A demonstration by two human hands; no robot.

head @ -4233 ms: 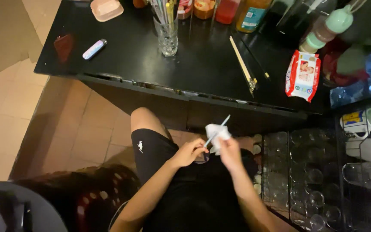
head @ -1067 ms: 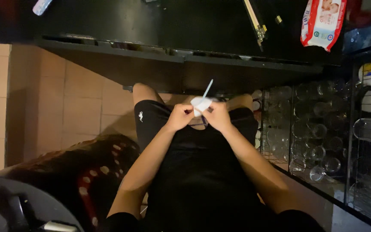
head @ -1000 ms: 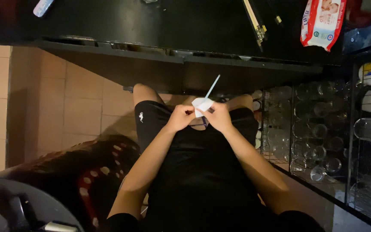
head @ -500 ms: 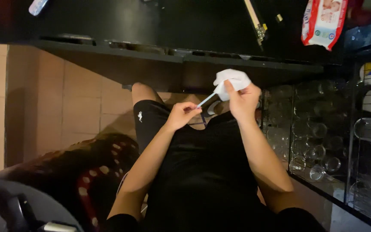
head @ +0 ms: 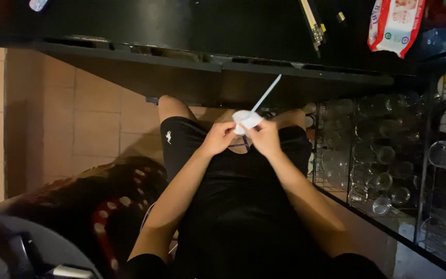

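Observation:
I sit in black shorts and a black top, both hands held together over my lap below the edge of a dark table. My left hand and my right hand both pinch a small white wad of tissue. A thin white stick rises from the wad, slanting up and to the right toward the table edge. What is wrapped inside the tissue is hidden.
A red and white wipes pack and a pair of chopsticks lie on the table. Wire racks with several clear glasses stand at my right. A dark red patterned seat is at my left, on a tiled floor.
Half a second ago my right hand was raised with the tissue near the table edge; it has come back down to meet my left hand over my lap.

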